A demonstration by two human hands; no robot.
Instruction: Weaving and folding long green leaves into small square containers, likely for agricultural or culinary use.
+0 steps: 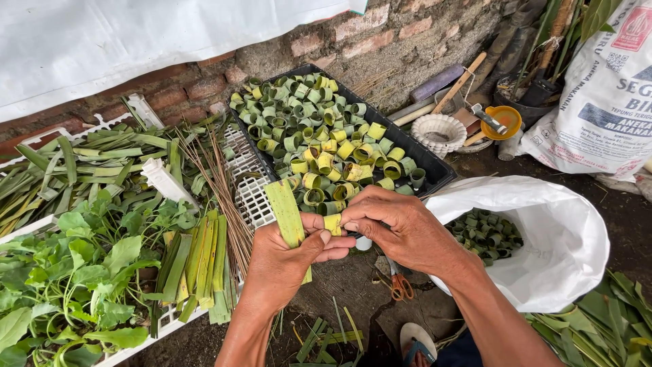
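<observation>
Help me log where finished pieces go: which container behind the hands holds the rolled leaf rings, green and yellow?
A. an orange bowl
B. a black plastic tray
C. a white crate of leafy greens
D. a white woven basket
B: the rolled leaf rings fill the black plastic tray against the brick wall, just beyond the left hand and right hand, which pinch one small yellow-green ring.

Outdoor home work yard — rough brick wall (401, 34), dirt ground (353, 278), flour sack (604, 88), black tray (435, 166) of leaf rings (319, 136)
</observation>
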